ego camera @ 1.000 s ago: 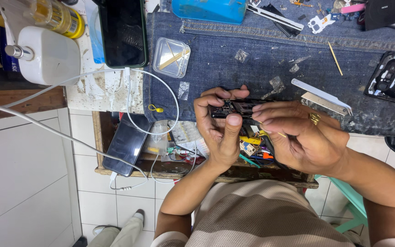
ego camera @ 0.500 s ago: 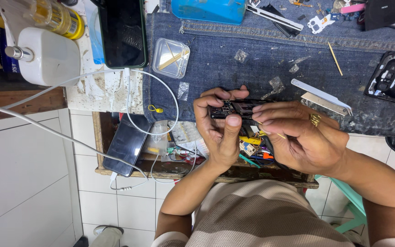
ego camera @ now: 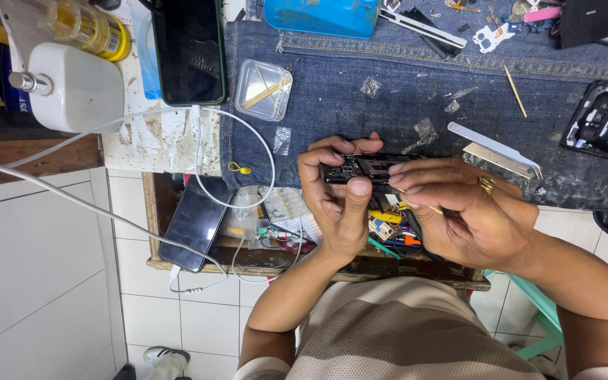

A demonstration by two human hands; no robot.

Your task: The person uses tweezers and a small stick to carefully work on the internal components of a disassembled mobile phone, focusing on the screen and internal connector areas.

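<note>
Across the tabletop [ego camera: 156, 144] a denim cloth [ego camera: 360, 105] is spread, and every other place is given from it. Below its near edge an open drawer [ego camera: 248, 257] of small parts is seen, with a dark phone [ego camera: 195, 224] lying at the drawer's left end. Off the cloth's left edge a second phone [ego camera: 188, 49] is laid flat, with a white cable [ego camera: 248, 151] looped from it across the cloth's corner. Further left of the cloth a white bottle [ego camera: 75, 88] and a yellow can [ego camera: 93, 28] are lying. At the cloth's top edge a blue box [ego camera: 321, 15] is set. On its right end a phone back cover [ego camera: 603, 123] is placed. On its upper left part a clear tray [ego camera: 263, 89] is rested. Metal blades [ego camera: 497, 149] are laid on the cloth, right of centre.

At the cloth's near edge an opened phone [ego camera: 360, 167] is held up in both hands. The left hand [ego camera: 336, 200] is wrapped round its left end, the fingers closed on it and the thumb pressed on its face. The right hand [ego camera: 469, 211] is set against its right end, the fingers curled along the top, with a thin stick [ego camera: 423, 205] seen under them; how it is gripped cannot be told. A gold ring [ego camera: 487, 184] is worn on that hand.
</note>
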